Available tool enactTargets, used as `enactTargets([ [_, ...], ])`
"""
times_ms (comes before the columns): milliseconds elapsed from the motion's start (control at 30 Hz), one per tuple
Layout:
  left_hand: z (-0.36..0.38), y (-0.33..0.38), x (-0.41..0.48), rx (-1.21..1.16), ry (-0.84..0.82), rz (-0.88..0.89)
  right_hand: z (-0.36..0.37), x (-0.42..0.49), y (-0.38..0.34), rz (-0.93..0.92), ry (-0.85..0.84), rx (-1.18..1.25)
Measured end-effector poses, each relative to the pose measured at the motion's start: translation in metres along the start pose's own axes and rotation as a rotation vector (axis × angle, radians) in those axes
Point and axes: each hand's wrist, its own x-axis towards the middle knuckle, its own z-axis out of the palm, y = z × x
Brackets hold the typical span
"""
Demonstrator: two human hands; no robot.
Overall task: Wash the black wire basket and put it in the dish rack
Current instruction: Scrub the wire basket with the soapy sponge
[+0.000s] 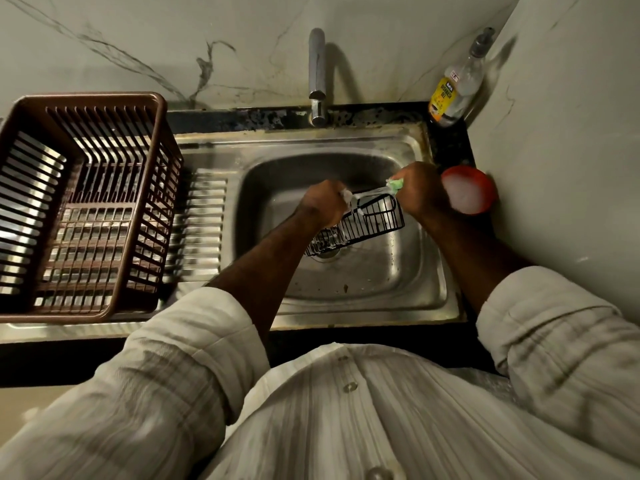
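The black wire basket hangs tilted over the steel sink, with foam on its upper rim. My left hand grips that rim at the left end. My right hand holds a green sponge pressed against the rim's right end. The brown plastic dish rack stands on the drainboard to the left of the sink and holds nothing that I can see.
A chrome tap rises behind the sink; no water stream shows. A dish soap bottle stands in the back right corner. A red bowl of white foam sits at the sink's right edge, touching the wall.
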Motion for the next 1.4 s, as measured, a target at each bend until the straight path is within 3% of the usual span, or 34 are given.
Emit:
enactTargets([
  [333, -0.005, -0.004, 0.001, 0.023, 0.012, -0.029, 0.011, -0.007, -0.042, -0.391, -0.087, 0.09],
  [433, -0.004, -0.008, 0.0, -0.027, 0.022, -0.029, 0.004, -0.005, -0.03, -0.286, -0.044, 0.065],
  [533, -0.005, -0.008, -0.002, -0.028, 0.008, -0.024, -0.006, -0.002, -0.018, -0.06, 0.076, 0.069],
  [667, -0.005, -0.005, -0.001, -0.022, 0.003, -0.008, -0.015, -0.003, -0.012, 0.223, 0.242, 0.318],
  [767, -0.003, -0.002, 0.001, -0.026, 0.009, -0.008, -0.016, -0.015, -0.013, 0.276, 0.277, 0.429],
  [1033, 0.001, -0.002, 0.006, -0.032, 0.018, -0.022, 0.003, -0.044, -0.037, 0.025, 0.143, 0.234],
  [1233, 0.003, 0.003, 0.011, 0.0, 0.021, -0.023, 0.009, -0.065, -0.051, -0.254, 0.032, 0.267],
  [1400, 0.008, 0.003, 0.017, -0.03, 0.009, -0.034, 0.006, -0.07, -0.031, -0.16, 0.177, 0.202],
])
